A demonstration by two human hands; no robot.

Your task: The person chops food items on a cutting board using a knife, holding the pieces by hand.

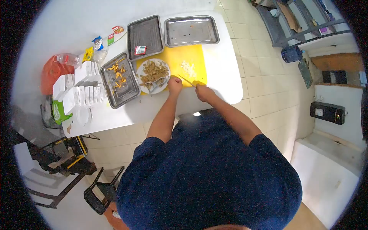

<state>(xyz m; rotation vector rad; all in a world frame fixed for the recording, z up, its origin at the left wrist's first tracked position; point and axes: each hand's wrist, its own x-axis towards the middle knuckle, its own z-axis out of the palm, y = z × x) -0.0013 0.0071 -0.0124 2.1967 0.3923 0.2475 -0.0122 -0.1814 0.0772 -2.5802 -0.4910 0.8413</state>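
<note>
My right hand [205,93] is wrapped round the handle of a knife [187,80], its blade slanting up and left over the yellow cutting board [199,57]. My left hand [175,84] is closed near the blade's tip, at the board's front edge; whatever its fingers hold is hidden. Chopped pale pieces [188,69] lie on the board just beyond the blade. Left of my left hand, a white plate [143,89] carries a heap of brownish chopped food [155,71] and a spoon-like utensil [154,86].
A metal tray [113,100] with orange-brown strips stands left of the plate. Two more trays, one dark [143,32] and one shiny [191,35], lie at the back. White boxes [86,94], a red bag [53,73] and small packets fill the table's left end. A black chair [100,191] stands behind left.
</note>
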